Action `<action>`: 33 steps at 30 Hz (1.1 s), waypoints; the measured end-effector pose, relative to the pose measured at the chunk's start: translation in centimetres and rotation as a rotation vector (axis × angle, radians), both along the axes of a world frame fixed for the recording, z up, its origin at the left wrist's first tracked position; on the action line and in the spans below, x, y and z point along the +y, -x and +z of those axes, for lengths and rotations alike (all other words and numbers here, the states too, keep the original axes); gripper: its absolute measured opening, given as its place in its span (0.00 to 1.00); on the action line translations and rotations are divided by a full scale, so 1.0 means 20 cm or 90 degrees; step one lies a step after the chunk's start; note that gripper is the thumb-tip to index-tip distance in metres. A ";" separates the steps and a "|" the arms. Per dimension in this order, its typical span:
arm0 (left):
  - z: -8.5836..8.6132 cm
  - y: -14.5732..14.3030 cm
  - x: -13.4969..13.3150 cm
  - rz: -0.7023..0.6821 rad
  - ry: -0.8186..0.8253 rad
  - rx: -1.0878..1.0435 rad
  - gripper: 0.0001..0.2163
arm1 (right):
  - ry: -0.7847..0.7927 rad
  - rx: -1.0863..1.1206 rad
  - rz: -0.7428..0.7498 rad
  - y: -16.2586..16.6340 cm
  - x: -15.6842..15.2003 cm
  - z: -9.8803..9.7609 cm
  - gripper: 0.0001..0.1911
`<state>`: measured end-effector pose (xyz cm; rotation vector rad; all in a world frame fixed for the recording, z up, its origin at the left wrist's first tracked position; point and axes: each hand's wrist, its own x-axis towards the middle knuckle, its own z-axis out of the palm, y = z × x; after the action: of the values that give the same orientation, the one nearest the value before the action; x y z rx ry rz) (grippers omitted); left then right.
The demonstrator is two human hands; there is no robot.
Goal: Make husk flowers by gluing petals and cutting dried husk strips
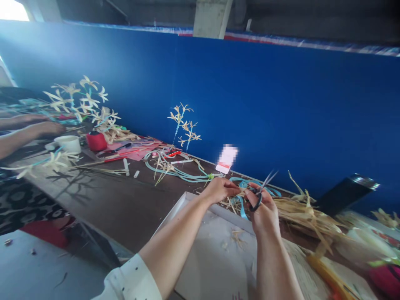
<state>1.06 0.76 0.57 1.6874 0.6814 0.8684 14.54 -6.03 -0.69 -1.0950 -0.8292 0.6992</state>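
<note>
My left hand (pixel 222 189) is closed, its fingertips pinching a small tan piece of dried husk (pixel 241 191). Close by on the right, my right hand (pixel 265 210) grips a pair of scissors (pixel 258 199) by the black handles. Their blades point up and away from me, off to the side of the husk. Beneath both hands lie pale blue ribbon (pixel 243 207) and thin straw-like scraps (pixel 230 205). A shallow white tray (pixel 187 199) sits under my forearms with a few scraps inside.
Dried husks (pixel 308 214) and a dark flask (pixel 343 193) lie right. Husk flowers (pixel 184 125) stand against the blue partition (pixel 281 104). A light-blue cord (pixel 187 177), a phone-like object (pixel 226 160) and a white cup (pixel 70 144) rest leftward. Another person's hands (pixel 51 128) work far left.
</note>
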 end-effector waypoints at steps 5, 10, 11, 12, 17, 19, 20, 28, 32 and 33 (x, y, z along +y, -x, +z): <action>0.00 -0.01 -0.01 -0.012 0.019 -0.017 0.15 | 0.006 0.000 0.013 0.00 0.00 0.00 0.25; 0.01 -0.01 -0.02 -0.007 0.103 -0.057 0.14 | 0.020 0.012 -0.022 0.01 0.01 -0.01 0.25; 0.01 -0.01 -0.02 0.008 0.132 -0.072 0.14 | 0.023 0.010 -0.027 0.01 0.01 -0.01 0.25; 0.01 -0.01 -0.01 0.028 0.158 -0.089 0.14 | 0.030 0.008 -0.026 0.01 0.01 -0.02 0.24; 0.02 -0.02 0.02 0.124 0.213 -0.194 0.15 | 0.112 -0.083 0.031 0.03 0.00 -0.02 0.23; 0.04 -0.01 0.01 0.160 0.188 -0.257 0.12 | 0.093 -0.151 0.065 0.07 -0.01 0.00 0.24; 0.05 -0.01 0.00 0.177 0.160 -0.295 0.11 | 0.064 -0.172 0.073 0.09 -0.02 0.01 0.24; 0.08 0.00 -0.01 0.188 0.125 -0.350 0.15 | 0.069 -0.153 0.037 0.11 -0.02 0.03 0.23; 0.05 0.00 0.02 0.203 0.126 -0.323 0.13 | 0.115 -0.143 0.095 0.11 -0.01 0.02 0.22; 0.05 0.00 0.02 0.204 0.126 -0.319 0.13 | 0.125 -0.140 0.109 0.12 -0.01 0.02 0.22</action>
<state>1.13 1.18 1.50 1.1324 0.6704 1.3439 12.23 -6.31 -0.33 -1.3040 -1.0685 0.8268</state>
